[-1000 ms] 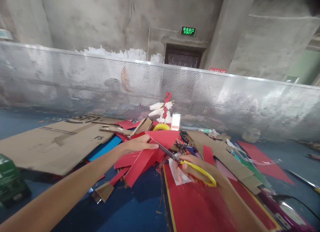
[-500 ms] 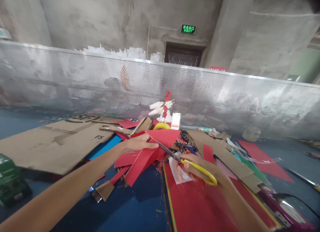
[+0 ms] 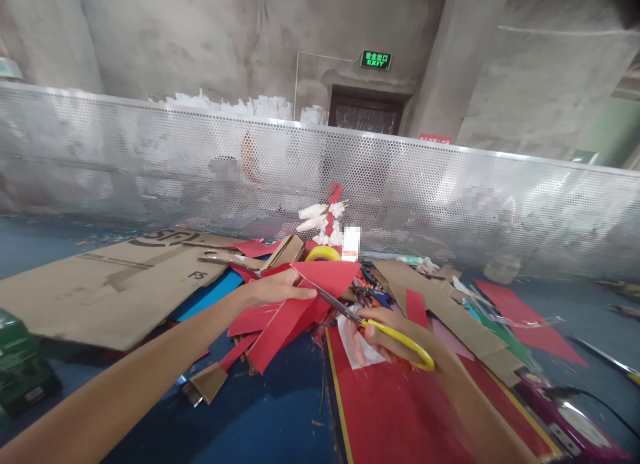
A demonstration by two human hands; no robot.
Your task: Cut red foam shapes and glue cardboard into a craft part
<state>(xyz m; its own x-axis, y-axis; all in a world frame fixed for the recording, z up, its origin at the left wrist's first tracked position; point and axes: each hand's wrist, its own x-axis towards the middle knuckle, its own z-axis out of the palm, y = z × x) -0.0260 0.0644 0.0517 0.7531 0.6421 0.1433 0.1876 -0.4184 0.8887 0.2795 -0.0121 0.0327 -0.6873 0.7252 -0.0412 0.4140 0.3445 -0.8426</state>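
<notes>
- Red paper [image 3: 327,276] is raised over the middle of the cluttered table [image 3: 280,421], gripped at its left side by the left hand [image 3: 275,287]; the right hand [image 3: 395,323] is to its right and nearer.
- The left hand is closed on this sheet, thumb pointing right.
- The right hand grasps the yellow-handled scissors [image 3: 345,309], whose blades slant far and left to the paper's near edge, tips beside the left thumb. How far the blades are parted, I cannot tell.
- Red strips [image 3: 277,337] lie just below the left hand, toward the near side.
- A white sheet [image 3: 369,359] lies under the right fingers, over a large red board [image 3: 395,417].
- Farther off are a yellow ring [image 3: 323,253] and white flowers [image 3: 315,222].
- Flat cardboard [image 3: 100,291] lies left, a purple device [image 3: 575,424] near right.
- A perforated metal screen [image 3: 165,157] spans the far side.
</notes>
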